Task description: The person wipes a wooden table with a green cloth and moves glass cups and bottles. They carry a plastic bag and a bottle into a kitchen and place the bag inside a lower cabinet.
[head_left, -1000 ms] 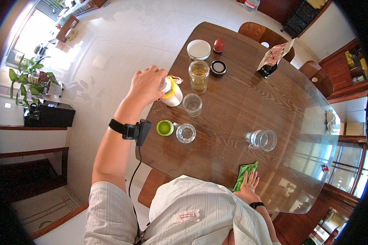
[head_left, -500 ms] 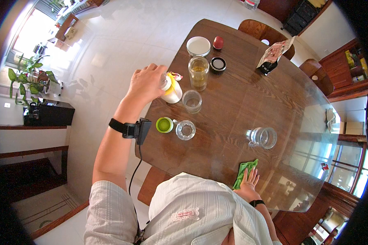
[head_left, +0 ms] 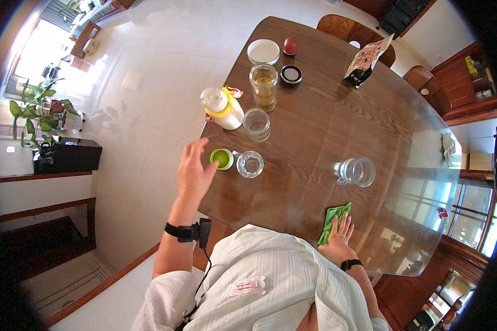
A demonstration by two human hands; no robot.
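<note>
At the table's left edge my left hand (head_left: 192,168) is open, thumb apart from the fingers, right beside a small cup with a green inside (head_left: 222,159). I cannot tell whether the thumb touches its rim. A glass mug (head_left: 250,164) stands against that cup. Farther back is a white flask with a yellow collar and clear top (head_left: 230,115), with an empty-looking glass (head_left: 257,124) next to it. At the front right my right hand (head_left: 338,237) lies flat with fingers spread on a crumpled green cloth (head_left: 331,218).
Behind the glass stand a tall glass jar of yellowish liquid (head_left: 264,91), a white bowl (head_left: 263,53), a dark round lid (head_left: 291,75) and a red object (head_left: 290,46). A glass jug (head_left: 359,172) sits right of centre. A standing pouch (head_left: 364,63) is near the far edge.
My left hand has let go of the white flask's top and come back toward me, beside the green cup. My right hand stays on the cloth. The view has shifted slightly.
</note>
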